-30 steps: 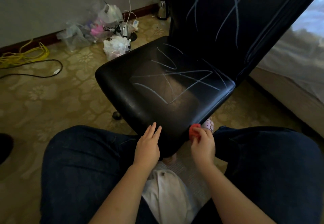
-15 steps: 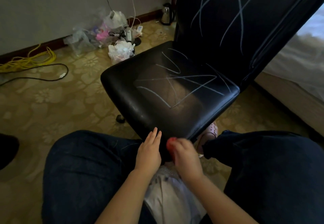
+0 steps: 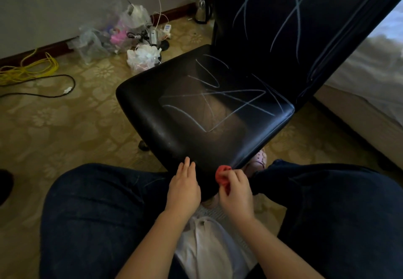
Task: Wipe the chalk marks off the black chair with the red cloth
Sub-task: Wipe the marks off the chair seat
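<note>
Black chair (image 3: 174, 130) stands centre, seat's near corner between person's knees. White chalk marks (image 3: 214, 104) cross seat and backrest, unwiped. Left hand (image 3: 184, 188) rests flat, fingers straight, on seat's near edge. Right hand (image 3: 236, 189) pinches bunched red cloth (image 3: 222, 175) against near corner of seat, right of left hand. Yellow cable (image 3: 32, 69) on floor far left.

One wide-angle head view, forward and down, close above the black chair (image 3: 157, 126).
</note>
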